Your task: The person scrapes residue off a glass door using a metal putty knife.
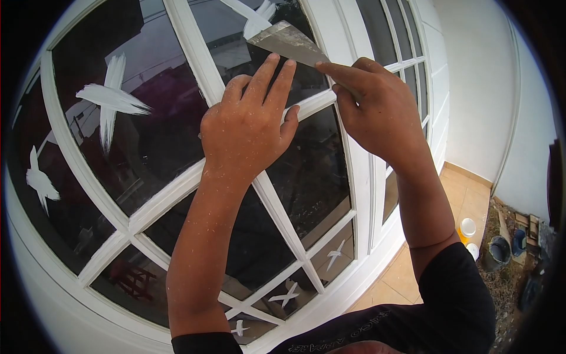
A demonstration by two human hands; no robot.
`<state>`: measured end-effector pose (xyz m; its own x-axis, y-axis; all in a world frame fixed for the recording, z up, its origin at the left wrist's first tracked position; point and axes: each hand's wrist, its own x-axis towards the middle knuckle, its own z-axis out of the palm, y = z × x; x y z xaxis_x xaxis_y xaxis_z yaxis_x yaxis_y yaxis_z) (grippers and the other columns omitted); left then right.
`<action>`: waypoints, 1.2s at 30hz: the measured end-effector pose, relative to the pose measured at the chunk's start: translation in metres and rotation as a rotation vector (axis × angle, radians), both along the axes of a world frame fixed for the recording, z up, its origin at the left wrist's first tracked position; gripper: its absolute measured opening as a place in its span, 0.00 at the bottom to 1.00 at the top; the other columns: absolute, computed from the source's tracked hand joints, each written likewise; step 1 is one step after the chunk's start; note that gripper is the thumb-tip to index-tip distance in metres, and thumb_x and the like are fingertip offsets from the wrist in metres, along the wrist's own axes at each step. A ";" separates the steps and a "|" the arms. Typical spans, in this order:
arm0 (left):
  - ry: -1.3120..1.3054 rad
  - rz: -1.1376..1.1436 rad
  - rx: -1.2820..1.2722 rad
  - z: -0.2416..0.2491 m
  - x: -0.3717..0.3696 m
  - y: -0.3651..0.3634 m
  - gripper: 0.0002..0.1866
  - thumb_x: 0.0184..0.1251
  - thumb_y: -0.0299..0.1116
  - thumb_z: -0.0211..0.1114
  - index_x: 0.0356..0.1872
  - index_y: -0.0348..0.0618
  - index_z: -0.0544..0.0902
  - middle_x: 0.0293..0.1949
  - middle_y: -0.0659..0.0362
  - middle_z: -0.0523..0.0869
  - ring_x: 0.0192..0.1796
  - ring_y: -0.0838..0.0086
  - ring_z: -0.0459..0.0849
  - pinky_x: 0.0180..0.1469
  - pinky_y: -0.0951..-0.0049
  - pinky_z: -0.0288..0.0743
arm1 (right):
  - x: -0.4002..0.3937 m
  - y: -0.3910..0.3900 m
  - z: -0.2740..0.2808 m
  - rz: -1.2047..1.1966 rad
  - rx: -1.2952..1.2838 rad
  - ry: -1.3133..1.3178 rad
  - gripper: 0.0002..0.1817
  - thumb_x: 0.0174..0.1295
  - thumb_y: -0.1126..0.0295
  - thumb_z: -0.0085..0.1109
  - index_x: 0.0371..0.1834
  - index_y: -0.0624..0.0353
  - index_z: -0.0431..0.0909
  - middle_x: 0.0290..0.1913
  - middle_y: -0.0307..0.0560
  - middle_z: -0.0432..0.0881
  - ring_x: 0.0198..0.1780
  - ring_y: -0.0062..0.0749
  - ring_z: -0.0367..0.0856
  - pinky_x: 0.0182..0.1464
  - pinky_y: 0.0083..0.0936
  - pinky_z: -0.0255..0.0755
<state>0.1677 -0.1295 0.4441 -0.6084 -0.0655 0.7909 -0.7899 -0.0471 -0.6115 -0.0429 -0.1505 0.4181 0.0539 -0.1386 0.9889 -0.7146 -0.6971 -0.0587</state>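
Note:
My right hand [382, 115] is closed around the handle of a wide metal scraper [289, 44], with its index finger stretched along the blade. The blade lies at a slant over an upper pane, its edge reaching a white paint cross [257, 23]. Just below the blade is my left hand [244, 127], its fingers out and slightly apart, fingertips close to the blade's lower edge. White specks dot the back of this hand and its forearm. The scraper's handle is mostly hidden in my right hand.
White frame bars [194, 56] divide the dark panes. Other panes carry white crosses, a large one [112, 100] at left and small ones [285, 295] low down. On the right, a yellow container [467, 229] stands on the tiled floor [407, 277], near a dark bucket [498, 252].

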 end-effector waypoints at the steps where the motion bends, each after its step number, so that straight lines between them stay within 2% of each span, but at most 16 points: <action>1: -0.001 -0.002 -0.002 0.000 0.000 0.000 0.30 0.64 0.47 0.73 0.69 0.59 0.82 0.67 0.64 0.85 0.56 0.65 0.88 0.39 0.69 0.90 | -0.001 0.000 0.000 0.007 0.003 0.013 0.17 0.67 0.72 0.58 0.54 0.48 0.91 0.36 0.48 0.86 0.33 0.44 0.88 0.37 0.35 0.82; 11: -0.013 0.014 -0.013 0.000 0.000 0.000 0.30 0.63 0.47 0.73 0.68 0.59 0.83 0.66 0.64 0.85 0.55 0.66 0.89 0.39 0.70 0.90 | -0.004 -0.004 -0.004 -0.021 0.034 0.025 0.18 0.67 0.74 0.59 0.56 0.47 0.91 0.37 0.48 0.87 0.33 0.40 0.89 0.36 0.31 0.81; 13: 0.006 0.035 0.003 -0.001 -0.001 0.002 0.31 0.65 0.48 0.72 0.71 0.58 0.81 0.66 0.65 0.86 0.55 0.66 0.88 0.45 0.70 0.89 | -0.004 -0.009 -0.007 -0.029 -0.003 0.004 0.18 0.66 0.74 0.60 0.57 0.46 0.90 0.38 0.47 0.87 0.33 0.38 0.89 0.36 0.30 0.81; 17: 0.041 -0.012 -0.027 0.003 0.001 0.002 0.31 0.65 0.46 0.72 0.70 0.57 0.81 0.65 0.63 0.86 0.55 0.66 0.89 0.46 0.71 0.88 | -0.010 -0.008 -0.020 0.055 -0.005 -0.016 0.19 0.66 0.76 0.61 0.58 0.48 0.89 0.38 0.47 0.87 0.34 0.38 0.88 0.37 0.30 0.80; 19: 0.140 -0.211 -0.063 0.008 0.005 0.001 0.29 0.65 0.42 0.74 0.69 0.55 0.82 0.63 0.59 0.88 0.54 0.66 0.90 0.47 0.72 0.87 | -0.020 -0.012 -0.033 0.279 0.004 -0.044 0.20 0.65 0.78 0.62 0.59 0.51 0.88 0.36 0.47 0.86 0.35 0.36 0.86 0.39 0.27 0.78; 20: 0.142 -0.206 -0.060 0.010 0.007 0.001 0.29 0.65 0.42 0.74 0.69 0.55 0.82 0.63 0.59 0.88 0.54 0.66 0.90 0.47 0.72 0.87 | -0.024 -0.014 -0.041 0.284 0.008 -0.042 0.20 0.65 0.78 0.62 0.59 0.51 0.88 0.36 0.47 0.86 0.35 0.36 0.86 0.39 0.27 0.78; 22: 0.339 -0.438 0.111 0.013 0.010 0.003 0.27 0.66 0.39 0.76 0.66 0.53 0.85 0.61 0.57 0.89 0.51 0.67 0.91 0.44 0.75 0.85 | -0.030 -0.018 -0.056 0.555 0.099 -0.065 0.19 0.67 0.78 0.62 0.60 0.55 0.87 0.35 0.47 0.84 0.35 0.32 0.83 0.40 0.25 0.75; 23: 0.314 -0.431 0.098 0.013 0.007 0.005 0.20 0.67 0.37 0.77 0.60 0.51 0.89 0.57 0.57 0.91 0.48 0.70 0.91 0.41 0.76 0.81 | -0.031 -0.022 -0.064 0.650 0.155 -0.063 0.18 0.69 0.75 0.62 0.62 0.57 0.86 0.34 0.44 0.84 0.36 0.27 0.80 0.42 0.24 0.74; 24: 0.316 -0.425 0.102 0.012 0.008 0.006 0.20 0.67 0.37 0.77 0.60 0.51 0.89 0.57 0.57 0.91 0.48 0.70 0.91 0.41 0.76 0.81 | -0.034 -0.020 -0.069 0.655 0.160 -0.063 0.18 0.69 0.75 0.62 0.62 0.57 0.86 0.34 0.44 0.84 0.36 0.27 0.80 0.42 0.24 0.74; 26: 0.241 -0.528 0.222 0.011 0.010 0.006 0.14 0.66 0.33 0.76 0.52 0.48 0.92 0.48 0.58 0.94 0.45 0.74 0.91 0.39 0.77 0.79 | -0.039 -0.015 -0.076 0.868 0.465 -0.094 0.18 0.71 0.72 0.62 0.63 0.56 0.86 0.34 0.40 0.85 0.32 0.21 0.77 0.38 0.22 0.71; 27: 0.242 -0.525 0.225 0.011 0.012 0.009 0.14 0.66 0.33 0.76 0.52 0.48 0.92 0.48 0.58 0.94 0.45 0.74 0.91 0.39 0.77 0.79 | -0.047 -0.018 -0.078 0.959 0.564 -0.088 0.19 0.71 0.70 0.63 0.64 0.57 0.86 0.33 0.38 0.85 0.26 0.15 0.71 0.30 0.17 0.66; 29: 0.297 -0.576 0.520 0.014 0.014 0.019 0.10 0.66 0.28 0.76 0.47 0.45 0.93 0.40 0.59 0.94 0.42 0.76 0.90 0.41 0.78 0.79 | -0.058 -0.026 -0.083 1.058 0.615 -0.071 0.20 0.70 0.71 0.63 0.64 0.58 0.85 0.33 0.39 0.85 0.23 0.13 0.68 0.27 0.15 0.63; 30: 0.298 -0.576 0.526 0.016 0.014 0.022 0.10 0.66 0.28 0.76 0.47 0.45 0.93 0.40 0.59 0.94 0.42 0.76 0.90 0.41 0.78 0.79 | -0.063 -0.031 -0.087 1.154 0.666 -0.051 0.20 0.70 0.71 0.63 0.64 0.59 0.85 0.32 0.40 0.85 0.21 0.11 0.65 0.24 0.13 0.60; 31: 0.268 -0.646 0.660 0.017 0.014 0.024 0.10 0.66 0.27 0.76 0.47 0.44 0.93 0.38 0.59 0.94 0.40 0.78 0.89 0.41 0.79 0.79 | -0.068 -0.036 -0.091 1.220 0.664 -0.027 0.20 0.69 0.72 0.63 0.63 0.61 0.85 0.33 0.42 0.85 0.19 0.11 0.65 0.22 0.13 0.59; 32: 0.235 -0.717 0.793 0.018 0.015 0.025 0.10 0.66 0.26 0.76 0.47 0.43 0.93 0.37 0.60 0.94 0.37 0.80 0.88 0.40 0.80 0.78 | -0.073 -0.037 -0.096 1.219 0.667 -0.031 0.20 0.69 0.72 0.63 0.63 0.61 0.85 0.33 0.42 0.85 0.19 0.11 0.65 0.22 0.13 0.59; 36: 0.416 -0.930 0.808 0.017 0.017 0.019 0.09 0.68 0.27 0.75 0.48 0.42 0.92 0.38 0.60 0.94 0.35 0.82 0.86 0.38 0.81 0.75 | -0.092 -0.036 -0.105 1.189 0.640 -0.062 0.19 0.66 0.74 0.65 0.60 0.60 0.88 0.36 0.44 0.86 0.27 0.16 0.75 0.27 0.15 0.64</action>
